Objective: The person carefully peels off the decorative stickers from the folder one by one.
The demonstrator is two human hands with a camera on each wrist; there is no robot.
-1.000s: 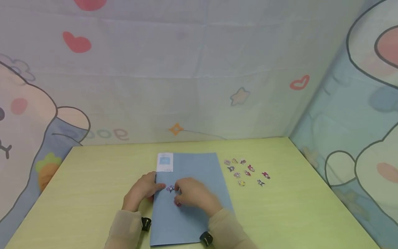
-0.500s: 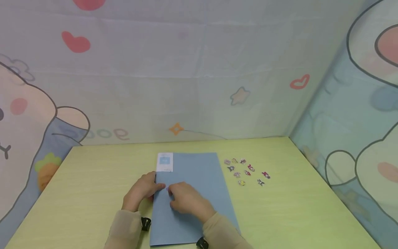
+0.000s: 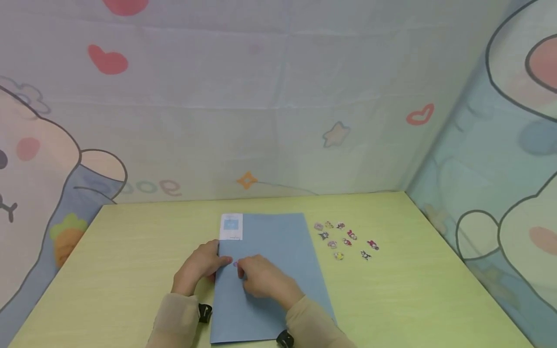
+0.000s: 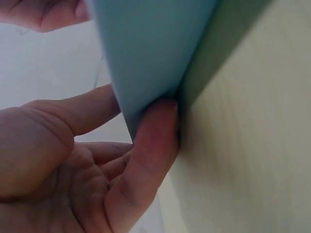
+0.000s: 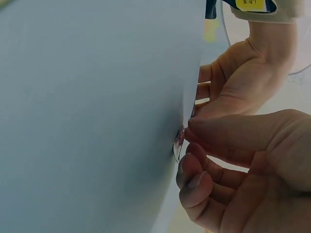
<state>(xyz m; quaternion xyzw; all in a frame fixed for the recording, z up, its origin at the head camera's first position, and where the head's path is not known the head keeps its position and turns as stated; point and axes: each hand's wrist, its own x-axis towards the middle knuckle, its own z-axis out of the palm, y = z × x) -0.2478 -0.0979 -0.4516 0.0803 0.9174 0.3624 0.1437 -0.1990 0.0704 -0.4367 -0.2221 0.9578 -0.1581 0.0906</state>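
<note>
A blue folder (image 3: 278, 232) with a white label (image 3: 231, 227) lies in the middle of the table. My left hand (image 3: 202, 263) grips its left edge, thumb on the cover and a finger against the side, as the left wrist view shows. My right hand (image 3: 266, 280) is low over the cover beside the left thumb, with bent fingers. In the right wrist view its fingertips close around a small shiny reddish sticker (image 5: 179, 143) that is up against the cover. A bit of a purple sticker (image 3: 235, 264) peeks out left of the right fingertips; the rest is hidden.
Several small cartoon stickers (image 3: 346, 241) lie scattered on the yellow table (image 3: 404, 299) to the folder's right. A printed cloth (image 3: 278, 96) with hearts and animals hangs behind and along the sides of the table.
My right hand has moved a little left and its fingers now cover most of the purple sticker that was visible on the folder. The left hand keeps its place.
</note>
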